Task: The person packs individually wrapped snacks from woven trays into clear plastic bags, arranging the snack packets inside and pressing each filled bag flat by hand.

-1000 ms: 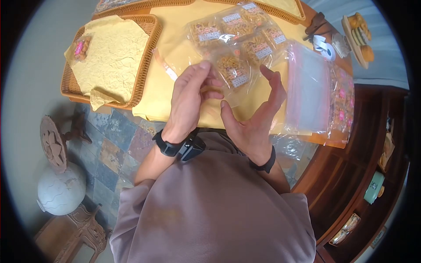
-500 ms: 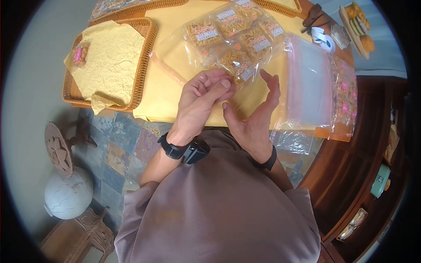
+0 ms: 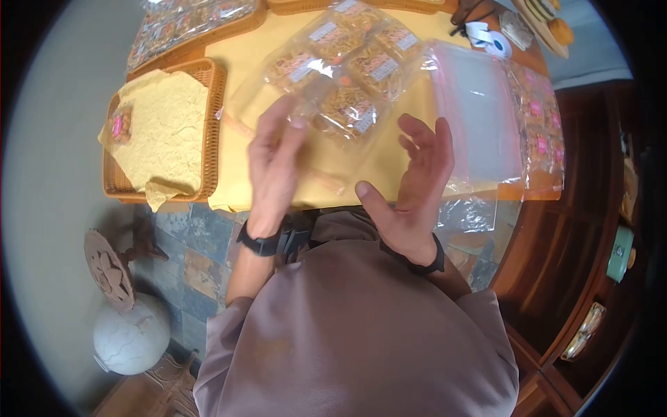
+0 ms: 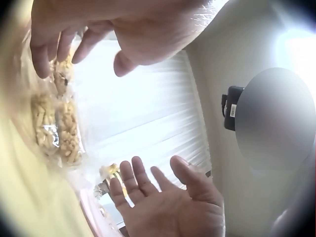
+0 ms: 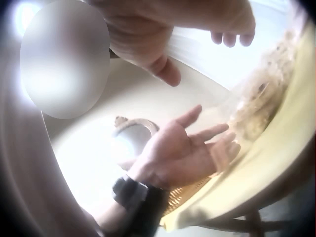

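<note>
A large clear plastic bag (image 3: pixel 347 137) lies on yellow paper, with several small labelled packs of crunchy snack pieces (image 3: pixel 347 108) inside. My left hand (image 3: pixel 273 170) is over the paper at the bag's near left side, blurred, its fingers loosely bent and holding nothing. To the right of the bag's near end, my right hand (image 3: pixel 415 184) is raised with thumb and fingers spread apart. In the left wrist view the packs (image 4: pixel 69 126) appear beyond the fingers of my left hand (image 4: pixel 108 29). A thin pale strip (image 3: pixel 326 179) shows on the paper between my hands.
At left stands a wicker basket (image 3: pixel 214 125) lined with crumpled paper, holding one pink-labelled pack (image 3: pixel 121 125). Flat clear bags (image 3: pixel 476 118) lie at right, beside pink-labelled packs (image 3: pixel 538 139). A white tape dispenser (image 3: pixel 490 40) sits behind. Another filled basket (image 3: pixel 236 31) is at back left.
My left hand has left the bag's near end, where its fingers were bunched together, and moved left. My right hand stays raised, its fingers spreading. The head view has shifted.
</note>
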`<state>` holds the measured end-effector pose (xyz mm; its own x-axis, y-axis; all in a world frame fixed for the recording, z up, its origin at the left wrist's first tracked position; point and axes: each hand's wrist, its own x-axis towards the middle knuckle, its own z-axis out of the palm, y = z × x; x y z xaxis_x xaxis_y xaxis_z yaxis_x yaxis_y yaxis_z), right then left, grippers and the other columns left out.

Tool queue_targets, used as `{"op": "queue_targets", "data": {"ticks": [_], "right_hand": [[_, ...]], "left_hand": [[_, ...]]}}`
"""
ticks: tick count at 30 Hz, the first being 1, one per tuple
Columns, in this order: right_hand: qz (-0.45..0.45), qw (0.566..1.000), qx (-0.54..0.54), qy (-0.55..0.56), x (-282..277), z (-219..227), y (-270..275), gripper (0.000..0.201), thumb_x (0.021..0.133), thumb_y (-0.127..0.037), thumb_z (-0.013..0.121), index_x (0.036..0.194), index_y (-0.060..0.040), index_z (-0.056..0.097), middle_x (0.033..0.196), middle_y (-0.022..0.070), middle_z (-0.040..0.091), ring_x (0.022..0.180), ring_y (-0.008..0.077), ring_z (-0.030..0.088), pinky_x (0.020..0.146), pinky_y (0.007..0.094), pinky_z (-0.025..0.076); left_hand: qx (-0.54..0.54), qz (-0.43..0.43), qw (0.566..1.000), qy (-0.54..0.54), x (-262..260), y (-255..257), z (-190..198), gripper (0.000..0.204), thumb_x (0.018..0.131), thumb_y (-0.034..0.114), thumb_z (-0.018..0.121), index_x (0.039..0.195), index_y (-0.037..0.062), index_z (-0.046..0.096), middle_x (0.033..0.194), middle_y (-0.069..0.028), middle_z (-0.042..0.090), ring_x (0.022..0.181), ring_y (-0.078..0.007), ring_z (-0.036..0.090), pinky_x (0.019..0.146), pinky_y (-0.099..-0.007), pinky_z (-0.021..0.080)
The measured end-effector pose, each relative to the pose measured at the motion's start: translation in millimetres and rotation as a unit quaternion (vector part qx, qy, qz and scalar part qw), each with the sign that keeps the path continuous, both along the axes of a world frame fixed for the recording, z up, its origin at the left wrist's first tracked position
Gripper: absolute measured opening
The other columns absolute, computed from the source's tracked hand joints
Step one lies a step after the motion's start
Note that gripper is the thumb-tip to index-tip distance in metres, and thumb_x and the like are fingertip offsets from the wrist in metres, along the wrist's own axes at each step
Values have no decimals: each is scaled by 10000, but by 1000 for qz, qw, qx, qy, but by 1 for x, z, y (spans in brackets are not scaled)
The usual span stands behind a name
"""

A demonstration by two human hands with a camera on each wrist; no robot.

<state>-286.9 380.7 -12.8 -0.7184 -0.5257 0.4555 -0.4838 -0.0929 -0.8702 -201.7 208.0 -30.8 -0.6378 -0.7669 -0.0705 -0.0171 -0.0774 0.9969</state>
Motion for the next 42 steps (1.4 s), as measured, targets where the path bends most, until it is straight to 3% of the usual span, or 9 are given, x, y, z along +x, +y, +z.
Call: {"op": "queue_targets", "data": {"ticks": [3,5,7,8,13,23,28,33,42], "right_hand": [[64,975,-108,-181,-3,12,10,1087,753,29,755,1632,-66,122,1506,184,407,1400,317,418,1146,457,337],[98,942,-154,-280,-5,19,15,1075,738,78,723,1636,-84,153,1497,167,427,1398,311,432,1138,447,360],[137,889,-206,-386,-6,25,15,991,752,98,651,1626,-83,220,1491,157,452,1384,309,463,1118,459,400],[143,887,-200,-391,-7,27,15,991,752,98,651,1626,-83,220,1491,157,452,1384,309,463,1118,459,400],[193,839,-237,-450,-9,31,15,948,760,-52,669,1614,-71,260,1515,175,447,1375,323,476,1125,494,397],[211,863,-254,-382,-18,22,44,922,784,-129,689,1599,-21,271,1461,167,497,1257,319,549,993,429,460],[-6,884,-313,-348,-36,-2,67,777,867,-130,668,1545,23,323,1392,172,537,1151,291,575,901,377,474],[-60,855,-329,-396,-80,-37,85,634,920,-84,614,1498,17,372,1329,170,580,1129,293,595,907,382,485],[48,847,-326,-417,-134,-4,95,483,983,-172,608,1412,26,505,1248,159,633,1088,274,604,886,376,493]], "left_hand": [[-45,90,993,60,23,1,15,303,1053,240,601,1150,-30,700,1193,-134,690,1101,-206,655,871,-344,531],[-33,61,984,163,31,12,51,250,1034,209,627,1001,-32,685,1146,-140,675,967,-185,638,914,-340,520],[28,-70,954,290,34,28,103,297,1027,220,635,985,-73,661,1046,-138,675,936,-193,645,919,-353,518],[94,-131,940,302,38,39,134,254,1041,207,579,939,-9,666,910,-140,642,932,-285,651,1001,-530,445],[114,-126,926,337,50,39,136,257,1035,209,590,912,-1,674,896,-131,651,882,-274,648,926,-492,453],[187,-195,858,436,29,97,146,272,1018,216,617,845,21,691,863,-109,676,760,-245,639,738,-396,472],[217,-220,819,484,29,103,151,282,1010,220,631,811,32,700,847,-98,688,698,-230,635,643,-349,481],[248,-242,775,528,21,107,155,295,1001,223,645,777,43,709,830,-87,700,637,-216,630,549,-301,490],[26,-413,855,312,9,35,82,593,850,458,781,1148,-39,654,995,-202,680,918,-293,661,801,-372,554]]}}
